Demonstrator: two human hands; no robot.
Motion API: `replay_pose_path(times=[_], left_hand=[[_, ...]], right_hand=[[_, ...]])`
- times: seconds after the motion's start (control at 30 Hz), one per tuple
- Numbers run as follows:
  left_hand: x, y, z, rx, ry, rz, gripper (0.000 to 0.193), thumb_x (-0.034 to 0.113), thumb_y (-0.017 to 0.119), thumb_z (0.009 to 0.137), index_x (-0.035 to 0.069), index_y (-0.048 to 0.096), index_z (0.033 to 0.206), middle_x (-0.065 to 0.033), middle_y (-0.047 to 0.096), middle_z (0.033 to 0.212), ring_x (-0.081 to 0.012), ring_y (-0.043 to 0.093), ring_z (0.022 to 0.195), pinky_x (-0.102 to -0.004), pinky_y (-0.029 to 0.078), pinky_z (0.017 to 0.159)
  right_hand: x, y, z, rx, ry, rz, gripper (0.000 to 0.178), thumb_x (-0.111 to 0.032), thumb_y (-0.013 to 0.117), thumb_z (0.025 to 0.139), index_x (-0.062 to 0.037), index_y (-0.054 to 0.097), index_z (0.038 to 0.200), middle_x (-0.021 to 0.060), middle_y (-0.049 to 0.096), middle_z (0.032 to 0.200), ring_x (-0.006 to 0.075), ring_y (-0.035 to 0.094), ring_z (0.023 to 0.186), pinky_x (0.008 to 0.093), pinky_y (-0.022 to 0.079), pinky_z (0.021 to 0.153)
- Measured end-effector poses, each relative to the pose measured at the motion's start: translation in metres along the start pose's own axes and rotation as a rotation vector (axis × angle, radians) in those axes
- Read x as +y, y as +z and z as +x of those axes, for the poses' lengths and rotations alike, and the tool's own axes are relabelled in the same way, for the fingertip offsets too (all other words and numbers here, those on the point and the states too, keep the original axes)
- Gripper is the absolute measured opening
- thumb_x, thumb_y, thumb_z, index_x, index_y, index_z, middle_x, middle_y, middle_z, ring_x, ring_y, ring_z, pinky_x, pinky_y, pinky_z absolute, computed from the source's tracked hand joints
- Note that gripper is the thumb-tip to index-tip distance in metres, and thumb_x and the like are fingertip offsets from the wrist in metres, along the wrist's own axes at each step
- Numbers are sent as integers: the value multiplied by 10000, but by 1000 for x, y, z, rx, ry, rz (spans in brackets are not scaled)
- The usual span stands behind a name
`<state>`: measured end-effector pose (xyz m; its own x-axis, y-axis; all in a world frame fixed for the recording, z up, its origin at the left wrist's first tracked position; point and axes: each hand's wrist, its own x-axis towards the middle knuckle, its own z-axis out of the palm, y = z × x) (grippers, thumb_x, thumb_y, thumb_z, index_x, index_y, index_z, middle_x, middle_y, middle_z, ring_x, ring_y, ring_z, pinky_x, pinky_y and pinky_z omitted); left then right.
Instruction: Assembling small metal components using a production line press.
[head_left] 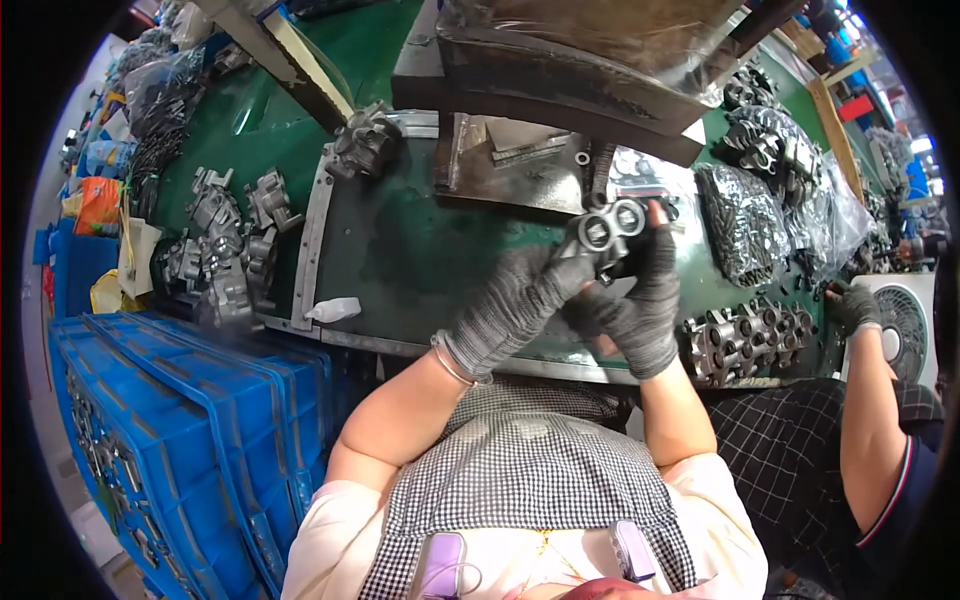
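Across most of the view, a green-topped workbench edged with metal strip; at lower left, beside it, big blue plastic crates. Over the far side of the bench, a heavy dark steel machine. At far right, a white fan, with a co-worker's gloved hand just beside it. On the right of the bench, clear plastic bags of metal parts, and nearer, closely packed grey metal castings. On the left, a loose heap of similar castings. Near the middle — in front of the machine, raised above the bench — a grey twin-bore metal casting, with both round openings facing up. Gripped from its lower left by the left hand, in a grey knit glove, and from its right by the right hand, gloved alike, with one bare fingertip against the side; cannot see all the fingers underneath. Smaller still, a white squeeze bottle lying near the front edge, and a pale ring beyond the held casting.
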<state>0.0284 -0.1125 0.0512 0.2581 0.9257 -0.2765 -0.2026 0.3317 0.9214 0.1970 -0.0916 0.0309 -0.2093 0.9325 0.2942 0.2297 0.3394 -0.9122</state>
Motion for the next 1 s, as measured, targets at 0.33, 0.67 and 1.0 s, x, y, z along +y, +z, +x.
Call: replay_pose_path(times=[0.33, 0.67, 1.0], left_hand=[[-12, -93, 15, 457, 148, -845, 300, 410, 537, 874, 163, 507, 707, 19, 460, 549, -100, 406, 429, -235, 282, 358], [-4, -163, 39, 813, 131, -904, 422, 600, 515, 806, 182, 556, 847, 37, 381, 530, -91, 276, 408, -212, 218, 346], [-3, -162, 57, 950, 163, -917, 414, 617, 484, 794, 207, 526, 763, 60, 267, 454, -81, 201, 363, -208, 165, 328]], right_hand=[[73, -88, 151, 207, 112, -193, 923, -375, 793, 695, 48, 274, 1330, 156, 553, 1112, 217, 549, 998, 326, 462, 855], [163, -106, 316, 71, 75, -474, 709, -426, 741, 705, 21, 500, 1199, 197, 633, 1035, 289, 610, 975, 365, 478, 833], [31, -94, 193, 58, -103, -763, 444, -278, 697, 789, -21, 588, 1133, 152, 655, 1009, 257, 620, 963, 335, 496, 822]])
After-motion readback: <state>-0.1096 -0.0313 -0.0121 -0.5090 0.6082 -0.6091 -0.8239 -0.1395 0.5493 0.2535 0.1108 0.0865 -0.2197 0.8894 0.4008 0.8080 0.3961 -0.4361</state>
